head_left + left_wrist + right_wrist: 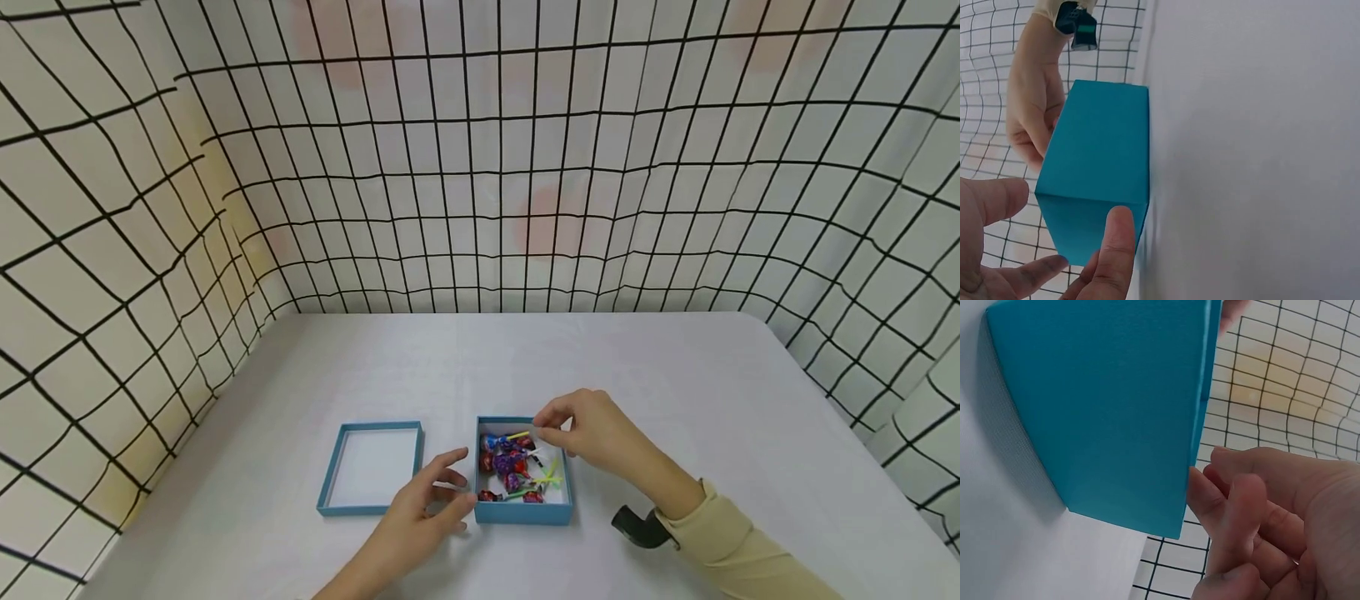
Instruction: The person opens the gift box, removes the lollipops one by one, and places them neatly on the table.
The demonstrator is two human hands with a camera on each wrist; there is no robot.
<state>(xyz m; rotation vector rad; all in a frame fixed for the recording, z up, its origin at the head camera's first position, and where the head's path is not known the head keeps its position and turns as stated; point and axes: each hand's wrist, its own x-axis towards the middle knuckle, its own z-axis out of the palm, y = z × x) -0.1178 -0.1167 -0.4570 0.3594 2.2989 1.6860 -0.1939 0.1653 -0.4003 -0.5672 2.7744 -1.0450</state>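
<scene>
A blue box (pixel 522 512) stands on the table with its inside facing up. In it lie several lollipops (pixel 506 464) in shiny red, purple and blue wrappers, some with yellow or green sticks. My left hand (pixel 423 508) is at the box's left side, fingers spread and slightly bent, with nothing between them; in the left wrist view the fingertips (pixel 1120 219) are close to the blue wall. Above the box's far right corner hovers my right hand (pixel 592 425), fingers loosely bent near the rim. No held thing shows in the right wrist view, where the blue wall (pixel 1097 406) fills much of the picture.
Left of the box, a shallow blue-rimmed lid (pixel 324 492) lies with its white inside up. A white cloth covers the table (pixel 600 358). A white sheet with a black grid (pixel 480 150) rises behind and along the sides. A black device (pixel 641 527) sits at the right wrist.
</scene>
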